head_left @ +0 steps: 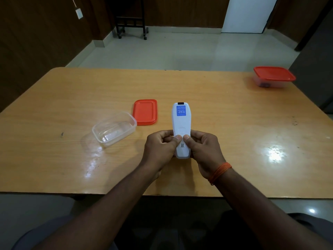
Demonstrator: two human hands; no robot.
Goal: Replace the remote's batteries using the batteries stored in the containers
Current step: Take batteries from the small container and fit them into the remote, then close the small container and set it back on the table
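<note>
A white remote (181, 123) lies face down over the table's middle, its back up, with a blue label near its far end. My left hand (160, 148) and my right hand (203, 150) both grip its near end, thumbs pressed side by side on the battery cover. A clear open container (114, 128) sits to the left and looks empty. Its red lid (145, 112) lies flat beside it. A second container with a red lid (273, 76) stands closed at the far right; something dark shows inside.
The wooden table (234, 123) has its near edge close to my body. A black wheeled stand (131, 20) is on the floor beyond the table. A dark cabinet side rises at the far right.
</note>
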